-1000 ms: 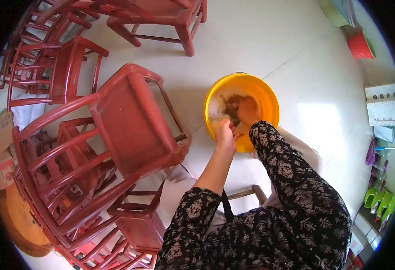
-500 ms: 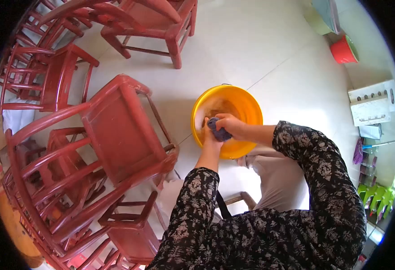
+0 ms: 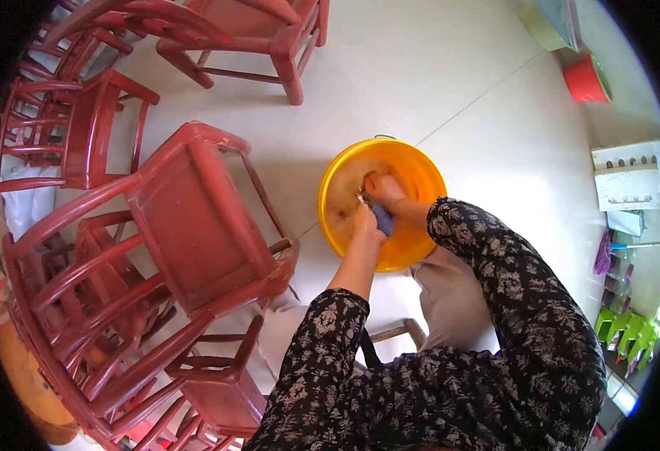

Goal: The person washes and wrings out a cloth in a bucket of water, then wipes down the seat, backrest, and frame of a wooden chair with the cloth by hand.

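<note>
A yellow bucket point(image 3: 421, 167) stands on the floor in front of me, with brownish water inside. Both my hands reach down into it, around a wet blue-grey cloth point(image 3: 382, 219). My left hand point(image 3: 365, 223) is closed on the cloth's near side. Deeper in the bucket, my right hand point(image 3: 387, 190) grips the far end of the same cloth. The fingertips of both hands are partly hidden by the cloth and the hands themselves.
A red wooden chair point(image 3: 187, 218) stands close left of the bucket, with several more chairs behind it and another red chair point(image 3: 270, 37) farther ahead. Along the right wall are a red bucket point(image 3: 587, 80), a white rack point(image 3: 630, 184) and a green rack point(image 3: 626, 334).
My hands have lowered the cloth deeper into the bucket. The bunched cloth now hangs more stretched out between them. The view has shifted slightly.
</note>
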Motion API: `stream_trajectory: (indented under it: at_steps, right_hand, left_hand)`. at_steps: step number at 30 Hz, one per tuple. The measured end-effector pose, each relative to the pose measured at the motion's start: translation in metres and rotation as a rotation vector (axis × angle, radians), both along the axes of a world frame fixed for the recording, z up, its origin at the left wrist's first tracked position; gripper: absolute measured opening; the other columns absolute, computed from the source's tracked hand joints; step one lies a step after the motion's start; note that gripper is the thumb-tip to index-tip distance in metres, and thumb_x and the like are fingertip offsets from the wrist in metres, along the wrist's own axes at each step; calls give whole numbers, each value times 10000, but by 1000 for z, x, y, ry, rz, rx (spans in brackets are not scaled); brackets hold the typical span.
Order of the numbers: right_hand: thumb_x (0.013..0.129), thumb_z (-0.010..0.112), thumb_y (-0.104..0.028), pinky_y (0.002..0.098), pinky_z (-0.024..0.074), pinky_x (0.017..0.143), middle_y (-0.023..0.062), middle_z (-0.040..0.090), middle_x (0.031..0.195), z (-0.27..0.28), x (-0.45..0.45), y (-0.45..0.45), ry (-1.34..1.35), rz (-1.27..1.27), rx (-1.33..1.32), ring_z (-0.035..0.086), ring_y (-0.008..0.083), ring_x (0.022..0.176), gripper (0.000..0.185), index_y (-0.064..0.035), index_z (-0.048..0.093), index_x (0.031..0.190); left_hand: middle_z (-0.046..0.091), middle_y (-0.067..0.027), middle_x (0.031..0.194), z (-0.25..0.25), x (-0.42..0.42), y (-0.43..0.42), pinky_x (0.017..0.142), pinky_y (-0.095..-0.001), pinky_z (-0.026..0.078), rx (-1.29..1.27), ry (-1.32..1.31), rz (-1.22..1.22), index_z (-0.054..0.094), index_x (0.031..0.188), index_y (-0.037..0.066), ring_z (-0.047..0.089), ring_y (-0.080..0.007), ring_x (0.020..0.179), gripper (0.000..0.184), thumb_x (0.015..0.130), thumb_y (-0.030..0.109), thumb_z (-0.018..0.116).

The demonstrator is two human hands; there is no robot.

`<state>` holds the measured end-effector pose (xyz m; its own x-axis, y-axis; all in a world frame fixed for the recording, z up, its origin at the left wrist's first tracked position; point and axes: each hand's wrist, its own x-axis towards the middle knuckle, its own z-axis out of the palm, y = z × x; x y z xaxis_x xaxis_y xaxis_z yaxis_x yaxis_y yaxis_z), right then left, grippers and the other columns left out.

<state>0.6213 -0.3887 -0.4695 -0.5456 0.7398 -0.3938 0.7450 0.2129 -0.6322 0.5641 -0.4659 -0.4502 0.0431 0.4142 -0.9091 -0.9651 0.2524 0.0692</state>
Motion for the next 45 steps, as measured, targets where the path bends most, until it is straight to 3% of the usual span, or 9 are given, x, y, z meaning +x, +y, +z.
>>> stream_trajectory:
  at_steps: [6, 11, 15, 18, 20, 26, 32, 42, 45]
  right_hand:
    - [858, 466, -223, 445, 437, 850, 228, 541, 1151, -18, 3, 19, -77, -155, -34, 553, 356, 979, 305, -20, 565, 1064]
    - [850, 469, -176, 457, 327, 994, 292, 460, 1224, -48, 22, -10, -265, 343, 749, 470, 391, 1125, 467, -1, 414, 1279]
    - [844, 480, -181, 443, 327, 993, 261, 458, 1246, -60, 30, -11, -538, 389, 698, 478, 346, 1126, 473, -4, 415, 1278]
    - [881, 435, -193, 434, 499, 714, 189, 594, 1037, -19, 11, -7, -74, 103, 465, 616, 274, 875, 361, 26, 498, 1160]
    - [873, 483, -203, 362, 511, 641, 137, 617, 922, 28, -11, -4, -98, -124, -621, 617, 213, 755, 301, 25, 563, 1052]
    - [836, 582, -233, 303, 488, 593, 90, 610, 811, 124, -16, -27, 363, -870, -1221, 590, 172, 691, 259, 9, 597, 925]
    - [790, 562, -176, 312, 476, 695, 82, 572, 752, 141, -25, -31, 217, -248, -648, 575, 179, 740, 349, -19, 527, 1100]
    - [850, 431, -258, 424, 482, 703, 212, 625, 862, -32, 0, -8, 19, -94, 262, 611, 340, 782, 319, 3, 610, 886]
    - [852, 456, -266, 434, 445, 801, 213, 598, 976, 3, -6, 17, -264, 132, 166, 566, 369, 934, 296, -42, 618, 958]
  left_hand:
    - [381, -102, 1334, -9, -14, -12, 959, -484, 389, -38, 72, 149, 278, 1352, 108, 427, -286, 1179, 499, 945, 387, 350]
    - [119, -69, 1475, -40, -14, -19, 1023, -488, 313, -232, 169, -11, -20, 1435, 218, 284, -301, 1289, 644, 942, 369, 365]
    - [100, -68, 1484, -55, -15, -22, 993, -565, 296, -224, 31, -72, -66, 1430, 275, 277, -307, 1295, 684, 922, 433, 365]
    - [169, -76, 1458, -49, -11, -16, 934, -607, 324, -190, -72, -50, 3, 1426, 284, 317, -313, 1270, 667, 903, 477, 370]
    - [249, -86, 1430, -45, -11, -15, 887, -623, 358, -171, -85, 43, 84, 1425, 284, 368, -319, 1239, 642, 893, 495, 377]
    - [547, -118, 1099, -24, -16, -14, 684, -485, 514, -27, -170, 165, 436, 1204, 124, 583, -301, 935, 519, 863, 516, 423]
    - [583, -87, 1000, -47, -9, -17, 701, -401, 516, 439, -146, 115, 527, 1066, 112, 592, -248, 876, 399, 869, 451, 452]
    - [586, -71, 1095, -18, -1, 5, 815, -473, 491, 77, -56, -7, 515, 1163, 133, 591, -256, 928, 425, 925, 425, 317]
    - [527, -102, 1194, -34, -4, 0, 894, -452, 447, -31, 98, 98, 460, 1241, 89, 536, -273, 1046, 436, 934, 382, 359]
